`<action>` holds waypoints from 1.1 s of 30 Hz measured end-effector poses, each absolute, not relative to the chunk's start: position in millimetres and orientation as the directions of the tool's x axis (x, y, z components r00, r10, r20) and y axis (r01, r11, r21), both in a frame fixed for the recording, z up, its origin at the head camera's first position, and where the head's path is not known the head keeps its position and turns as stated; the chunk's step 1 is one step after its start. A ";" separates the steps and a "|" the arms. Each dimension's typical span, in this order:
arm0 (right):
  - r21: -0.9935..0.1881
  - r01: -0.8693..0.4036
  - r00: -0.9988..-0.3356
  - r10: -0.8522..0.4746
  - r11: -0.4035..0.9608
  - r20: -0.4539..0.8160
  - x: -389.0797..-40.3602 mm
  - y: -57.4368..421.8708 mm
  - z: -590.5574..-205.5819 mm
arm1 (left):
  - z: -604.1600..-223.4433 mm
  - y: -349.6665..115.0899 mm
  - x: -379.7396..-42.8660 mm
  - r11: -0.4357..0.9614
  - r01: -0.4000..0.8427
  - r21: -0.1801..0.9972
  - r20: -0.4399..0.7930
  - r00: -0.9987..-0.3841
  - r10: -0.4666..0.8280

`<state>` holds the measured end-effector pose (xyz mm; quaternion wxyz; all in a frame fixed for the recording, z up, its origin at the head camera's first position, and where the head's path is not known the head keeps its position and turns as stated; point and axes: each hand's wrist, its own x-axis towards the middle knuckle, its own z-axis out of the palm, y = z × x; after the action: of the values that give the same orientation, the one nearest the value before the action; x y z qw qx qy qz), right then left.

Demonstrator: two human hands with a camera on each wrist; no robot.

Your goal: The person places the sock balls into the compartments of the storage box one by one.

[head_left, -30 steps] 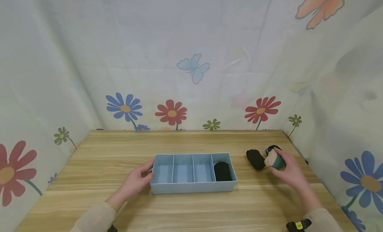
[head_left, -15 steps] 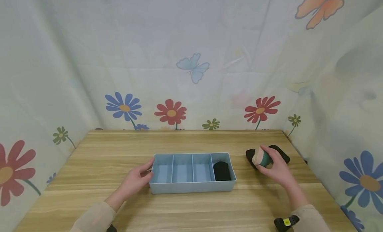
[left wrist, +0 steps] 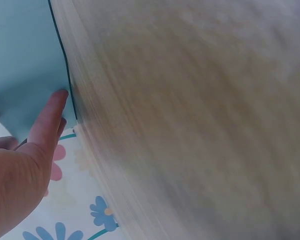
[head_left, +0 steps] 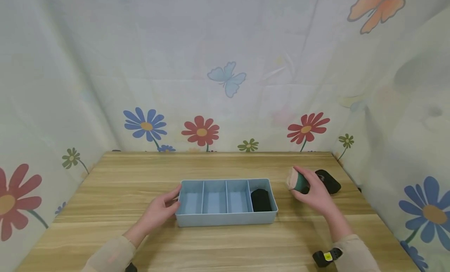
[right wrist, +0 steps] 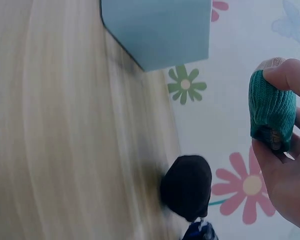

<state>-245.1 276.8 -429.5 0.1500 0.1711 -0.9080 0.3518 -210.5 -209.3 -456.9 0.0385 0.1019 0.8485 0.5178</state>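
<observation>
My right hand [head_left: 314,194] grips a rolled sock [head_left: 300,182], green with a beige end, above the table to the right of a pale blue box [head_left: 226,219]. Its ribbed green cuff shows in the right wrist view, pinched between thumb and fingers. At the box's left end rests my left hand [head_left: 159,212]; in the left wrist view a straight digit [left wrist: 49,120] presses on the blue wall. The box has several compartments, and the rightmost holds a black rolled sock [head_left: 261,200]. Another black bundle [head_left: 328,181] lies just behind the right hand.
In the right wrist view, a black bundle [right wrist: 186,187] and a dark blue one with white marks [right wrist: 200,231] lie on the table. The wooden table [head_left: 225,246] meets a flower-printed curtain [head_left: 161,69] at its back and sides.
My right hand has carried the green and beige sock leftward toward the box, passing over a black bundle that it now largely hides. The left hand and the box have stayed put.
</observation>
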 end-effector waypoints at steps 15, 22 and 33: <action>-0.527 -0.572 -0.817 -0.379 0.628 0.435 -253.4 239.7 -421.9 | -457.0 -210.2 -210.3 0.419 0.128 0.899 0.039 -0.976 0.214; -0.522 -0.632 -0.774 -0.445 0.573 0.450 -255.4 219.4 -423.7 | -456.6 -210.2 -209.7 0.423 0.129 0.897 0.038 -0.976 0.216; -0.531 -0.673 -0.739 -0.510 0.515 0.440 -256.1 193.6 -427.9 | -455.9 -209.6 -208.4 0.432 0.132 0.892 0.042 -0.977 0.211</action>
<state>-256.1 193.6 -427.9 0.1148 0.3429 -0.8628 0.3534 -208.4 -209.6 -455.9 0.0378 0.1014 0.8454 0.5231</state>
